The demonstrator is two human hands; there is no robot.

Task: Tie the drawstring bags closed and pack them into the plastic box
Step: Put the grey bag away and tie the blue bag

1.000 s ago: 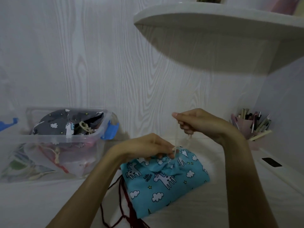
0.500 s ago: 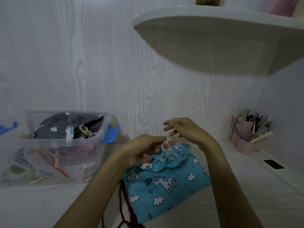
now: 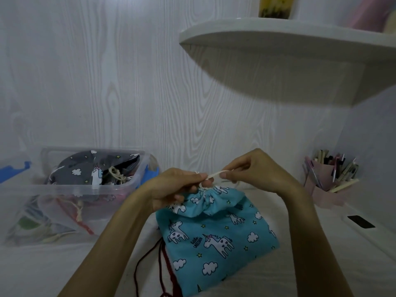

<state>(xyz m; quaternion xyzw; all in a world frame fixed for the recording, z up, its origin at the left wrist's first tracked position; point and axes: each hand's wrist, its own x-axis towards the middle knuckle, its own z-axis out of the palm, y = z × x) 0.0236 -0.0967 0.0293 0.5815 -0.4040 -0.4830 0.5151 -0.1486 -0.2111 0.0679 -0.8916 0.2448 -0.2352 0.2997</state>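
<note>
Tying the cord on the blue bag.
You are pinching the cord in your left hand and right hand, keeping it taut above the bag lying on the table beside the box.

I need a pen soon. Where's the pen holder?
In the head view the pink pen holder stands far right on the desk, under the shelf, right of the blue bag.

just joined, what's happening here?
A person is tying a blue unicorn drawstring bag shut on the table. The left hand and right hand each pinch the cream drawstring above its gathered mouth. The clear plastic box to the left already holds a grey bag and others.
</note>
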